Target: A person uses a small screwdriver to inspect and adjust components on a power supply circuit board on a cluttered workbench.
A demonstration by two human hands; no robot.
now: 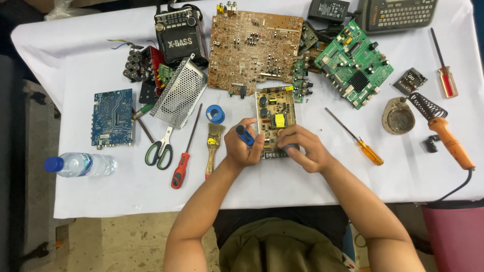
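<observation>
Brush (214, 142) crowds left — bare cloth (282, 186) (near).

This was an electronics repair workbench, a table (101, 196) under a white cloth above a bare, stained floor (136, 242). Bare circuit boards crowded its far edge, among them a large brown board (252, 45) and a green board (353, 63). A soldering iron (446, 133) lay near the right edge, with screwdrivers, scissors (160, 148) and a brush (213, 146) along the near side.

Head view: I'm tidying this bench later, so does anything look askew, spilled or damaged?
Nothing is spilled. The water bottle lies on its side, capped, at the table's left edge. Loose cut wires trail from the capacitor block at top left.
</observation>
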